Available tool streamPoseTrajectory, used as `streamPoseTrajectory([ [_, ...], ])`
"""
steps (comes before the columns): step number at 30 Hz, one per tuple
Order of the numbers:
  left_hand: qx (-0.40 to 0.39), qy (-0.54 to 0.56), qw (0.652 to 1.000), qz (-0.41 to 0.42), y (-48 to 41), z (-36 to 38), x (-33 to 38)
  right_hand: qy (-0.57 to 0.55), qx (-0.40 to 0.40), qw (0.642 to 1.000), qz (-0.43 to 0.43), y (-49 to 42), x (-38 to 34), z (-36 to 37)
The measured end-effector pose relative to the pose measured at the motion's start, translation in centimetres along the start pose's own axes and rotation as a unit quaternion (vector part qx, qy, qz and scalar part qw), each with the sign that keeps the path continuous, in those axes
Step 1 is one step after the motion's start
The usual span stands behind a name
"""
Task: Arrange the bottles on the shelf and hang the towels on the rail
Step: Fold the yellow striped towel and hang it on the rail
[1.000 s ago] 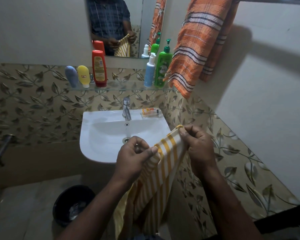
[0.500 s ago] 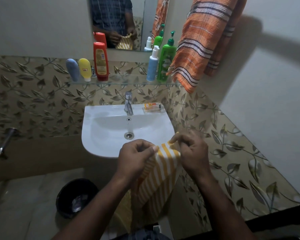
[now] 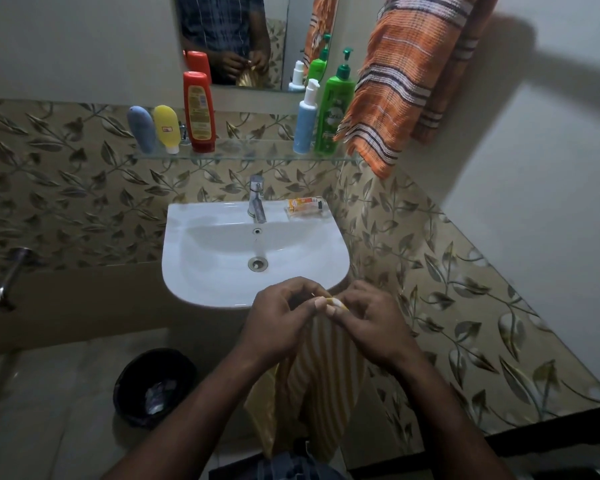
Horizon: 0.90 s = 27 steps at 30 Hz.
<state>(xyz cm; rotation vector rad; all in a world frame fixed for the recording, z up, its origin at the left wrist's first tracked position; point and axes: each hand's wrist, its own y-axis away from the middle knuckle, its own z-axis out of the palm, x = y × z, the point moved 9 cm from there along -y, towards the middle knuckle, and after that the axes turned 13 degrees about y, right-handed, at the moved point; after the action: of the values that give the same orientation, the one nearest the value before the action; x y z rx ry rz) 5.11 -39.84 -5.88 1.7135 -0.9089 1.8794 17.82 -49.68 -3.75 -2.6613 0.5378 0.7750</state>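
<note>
Head view: both hands meet just in front of the white sink [image 3: 201, 271], below its near rim. The left hand [image 3: 280, 322] and right hand [image 3: 373, 329] have their fingers curled in, fingertips together, pinching the top edge of the yellow striped towel [image 3: 323, 379]. The towel hangs down from that pinch between the 2 forearms; in the dim light its top corner seems bunched into a small fold between the fingertips.

On the glass shelf [image 3: 253, 152] above the tap [image 3: 257, 199] stand 5 bottles, upright: a grey-blue bottle [image 3: 141, 129], a yellow bottle [image 3: 166, 128] and a red bottle [image 3: 199, 112] close together at the left, then a blue pump bottle [image 3: 305, 121] and a green pump bottle [image 3: 336, 109] side by side at the right. An orange striped towel [image 3: 406, 74] hangs over the shelf's right end, its lower corner just beside the green bottle. A small orange packet [image 3: 305, 206] lies on the sink's back ledge. A dark bin [image 3: 155, 386] sits on the floor at the left.
</note>
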Motion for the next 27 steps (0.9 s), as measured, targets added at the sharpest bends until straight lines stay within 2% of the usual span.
streamPoseTrajectory([
  [3, -0.044, -0.019, 0.999, -0.006, 0.3, 0.6, -0.8, -0.009, 0.031, 0.999, 0.018, 0.0, 0.8, -1.4],
  [8, -0.059, -0.107, 0.992, 0.011, 1.2, 1.2, -1.8, -0.036, 0.065, 0.997, 0.03, 0.1, 1.3, -3.0],
  [15, 0.047, -0.108, 0.992, 0.035, 1.6, -0.4, -2.5, -0.081, 0.087, 0.992, 0.034, 0.3, 0.7, -4.7],
  [17, 0.054, -0.106, 0.992, 0.052, 1.7, -0.6, -2.4, -0.086, 0.102, 0.99, 0.04, 0.4, 1.0, -5.3],
  [21, 0.059, -0.053, 0.995, 0.057, 1.8, -0.2, -2.3, -0.073, 0.139, 0.986, 0.048, 0.5, 1.5, -6.5],
  [25, 0.004, 0.068, 0.996, -0.056, 1.3, 1.5, -3.6, -0.037, 0.175, 0.982, 0.057, 0.6, 1.8, -7.6],
  [27, -0.012, 0.098, 0.992, -0.079, 1.3, 2.0, -3.6, -0.03, 0.197, 0.978, 0.058, 0.7, 2.2, -8.0],
])
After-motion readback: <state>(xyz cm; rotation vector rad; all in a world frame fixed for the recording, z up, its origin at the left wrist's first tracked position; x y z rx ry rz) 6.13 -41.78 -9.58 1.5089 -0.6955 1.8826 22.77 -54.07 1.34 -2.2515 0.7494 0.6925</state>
